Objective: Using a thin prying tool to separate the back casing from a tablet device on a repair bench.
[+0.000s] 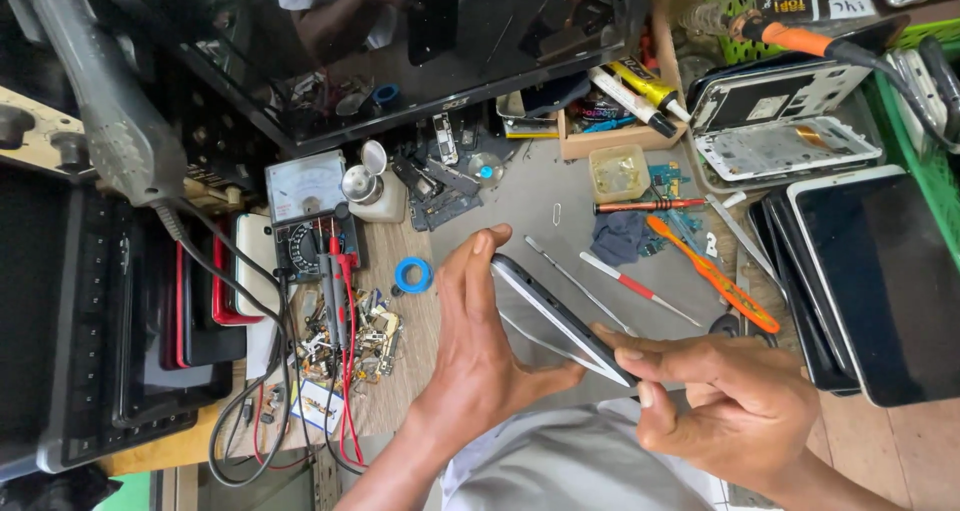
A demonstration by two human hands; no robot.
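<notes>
I'm watching the left hand brace the phone on edge above the grey mat, fingers flat against its back, while the right hand pinches its lower corner, thumbnail at the seam. By my read the thin, glossy slab is barely started: a slim gap shows along the edge, and screen and shell aren't parted yet. Right of the phone lie steel tweezers and an orange plastic pry tool.
</notes>
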